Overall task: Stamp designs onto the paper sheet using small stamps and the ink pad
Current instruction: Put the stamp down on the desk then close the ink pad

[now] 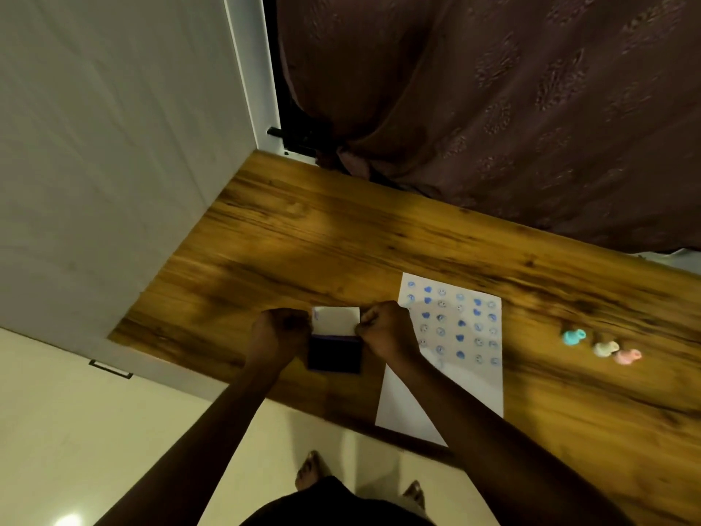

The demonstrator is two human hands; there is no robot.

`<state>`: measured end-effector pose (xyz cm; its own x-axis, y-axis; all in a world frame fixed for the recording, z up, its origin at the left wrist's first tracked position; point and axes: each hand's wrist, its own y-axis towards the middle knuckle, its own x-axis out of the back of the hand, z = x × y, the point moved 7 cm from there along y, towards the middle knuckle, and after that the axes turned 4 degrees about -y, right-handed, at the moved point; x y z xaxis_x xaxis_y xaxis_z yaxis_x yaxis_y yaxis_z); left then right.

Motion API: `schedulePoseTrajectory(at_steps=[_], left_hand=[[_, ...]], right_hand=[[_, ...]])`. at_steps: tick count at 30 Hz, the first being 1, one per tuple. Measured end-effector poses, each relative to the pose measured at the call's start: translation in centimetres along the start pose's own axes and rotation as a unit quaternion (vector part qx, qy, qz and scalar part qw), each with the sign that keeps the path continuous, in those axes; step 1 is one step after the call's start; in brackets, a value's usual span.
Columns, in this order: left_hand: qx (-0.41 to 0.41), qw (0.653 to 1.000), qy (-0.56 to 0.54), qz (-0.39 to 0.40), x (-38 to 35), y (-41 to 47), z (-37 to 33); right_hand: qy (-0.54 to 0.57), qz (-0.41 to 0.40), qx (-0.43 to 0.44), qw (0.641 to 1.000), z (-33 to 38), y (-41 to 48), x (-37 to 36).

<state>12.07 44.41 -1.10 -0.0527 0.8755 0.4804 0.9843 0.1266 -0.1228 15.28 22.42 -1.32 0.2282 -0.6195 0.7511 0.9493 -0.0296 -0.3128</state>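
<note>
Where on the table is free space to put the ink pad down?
Bare wood lies left of the ink pad and across the table behind it, toward the curtain. Crowded: the paper sheet and three stamps.

L grip (280,332) + R grip (387,328) on ink pad (334,353) lid (337,320) | 3 stamps (603,348) rt of paper (455,377)

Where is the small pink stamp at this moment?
In the head view, the small pink stamp lies on the wooden table, right of the white paper sheet, beside the cream stamp.

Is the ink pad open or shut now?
Open: the white lid stands raised behind the dark ink pad, and both hands hold it.
</note>
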Motion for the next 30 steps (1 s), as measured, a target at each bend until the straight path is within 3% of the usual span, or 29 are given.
schedulePoseTrajectory(at_steps=[13,24,30], left_hand=[[0.02,0.998,-0.055,0.015,-0.6,-1.1,0.2],[-0.017,0.996,-0.08,0.016,-0.5,-2.6,0.1],[0.023,0.996,-0.091,0.0,0.3,-4.7,-1.0]], right_hand=[[0.058,-0.04,-0.013,0.997,-1.2,-1.4,0.0],[0.047,-0.05,0.041,0.997,-1.2,-3.1,0.6],[0.048,-0.033,0.067,0.996,-1.6,-4.3,0.2]])
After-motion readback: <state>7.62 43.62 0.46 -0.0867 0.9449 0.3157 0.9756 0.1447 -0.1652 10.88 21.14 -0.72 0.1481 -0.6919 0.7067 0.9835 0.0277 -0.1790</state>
